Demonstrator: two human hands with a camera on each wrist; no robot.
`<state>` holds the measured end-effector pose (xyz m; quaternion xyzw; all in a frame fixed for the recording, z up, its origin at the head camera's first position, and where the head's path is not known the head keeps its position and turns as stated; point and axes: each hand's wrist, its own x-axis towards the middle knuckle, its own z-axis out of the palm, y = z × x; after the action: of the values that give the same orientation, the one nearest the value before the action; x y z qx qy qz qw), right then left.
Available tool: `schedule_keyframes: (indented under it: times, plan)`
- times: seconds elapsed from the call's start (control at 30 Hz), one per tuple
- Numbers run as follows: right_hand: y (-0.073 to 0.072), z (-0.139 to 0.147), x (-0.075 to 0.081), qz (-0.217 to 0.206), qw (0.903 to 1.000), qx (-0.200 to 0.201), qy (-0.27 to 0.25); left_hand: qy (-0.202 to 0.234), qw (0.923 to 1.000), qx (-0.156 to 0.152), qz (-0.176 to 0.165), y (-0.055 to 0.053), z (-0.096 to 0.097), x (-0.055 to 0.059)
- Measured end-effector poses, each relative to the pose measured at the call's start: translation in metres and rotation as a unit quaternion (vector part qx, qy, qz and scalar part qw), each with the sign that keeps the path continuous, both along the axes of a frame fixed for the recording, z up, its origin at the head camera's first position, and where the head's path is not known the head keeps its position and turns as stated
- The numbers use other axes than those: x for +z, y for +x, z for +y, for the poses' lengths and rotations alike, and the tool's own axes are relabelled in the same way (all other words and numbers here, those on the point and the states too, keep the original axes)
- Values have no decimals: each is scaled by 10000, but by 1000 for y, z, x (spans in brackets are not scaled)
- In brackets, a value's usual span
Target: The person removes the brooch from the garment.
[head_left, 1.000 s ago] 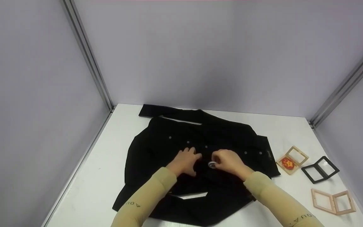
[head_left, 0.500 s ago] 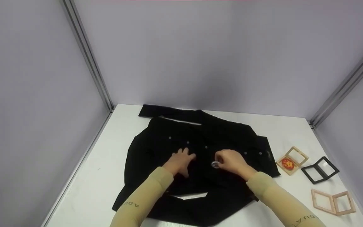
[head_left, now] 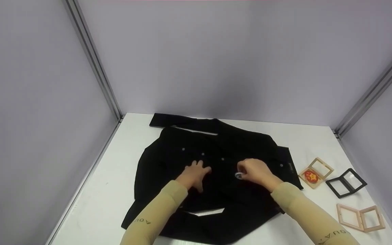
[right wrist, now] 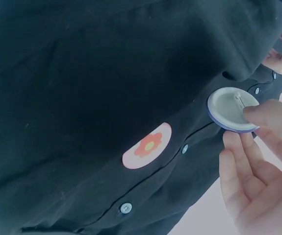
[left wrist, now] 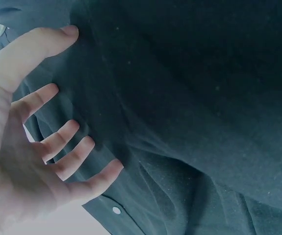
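A black long-sleeved shirt (head_left: 158, 170) lies spread on the white table, its buttons running across the middle. Between thumb and fingers, my right hand (head_left: 258, 172) pinches a round pin badge (right wrist: 224, 110) close over the shirt's button line. The badge's white back, with the metal pin, faces the right wrist camera. Near it a pink patch (right wrist: 148, 147) with a red flower shows on the cloth. My left hand (head_left: 195, 174), fingers spread, is on the shirt left of the badge; in the left wrist view its fingertips (left wrist: 112, 167) meet the fabric.
To the shirt's right lie a wooden hinged frame (head_left: 322, 168) with a red and yellow round piece in it, a black hinged frame (head_left: 345, 183) and a pale pink hinged frame (head_left: 360, 219). Grey walls (head_left: 196, 61) enclose the back and sides of the table (head_left: 94, 190).
My right hand has moved a little to the right with the pin badge. My left hand first shifted slightly left, then stayed in place.
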<state>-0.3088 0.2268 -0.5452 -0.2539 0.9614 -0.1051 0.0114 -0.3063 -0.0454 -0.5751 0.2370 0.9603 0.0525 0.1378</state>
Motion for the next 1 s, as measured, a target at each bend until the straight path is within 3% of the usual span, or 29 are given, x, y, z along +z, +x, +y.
schedule_keyframes:
  times: [0.33, 0.6, 0.8, 1.0]
  plan:
    - [-2, 13, 3, 73, 9996, 52, 256, -93, 10000, 18, -20, 0, 1, 0]
    - [-1, 26, 0, 650, 9962, 277, 513, -215, 9998, 20, -22, 0, 1, -1]
    - [-1, 34, 2, 611, 9965, 163, 542, -191, 9998, 15, -35, 0, 1, -1]
    - [0, 42, 1, 861, 9937, 99, 709, -148, 9999, 40, -80, 0, 0, -3]
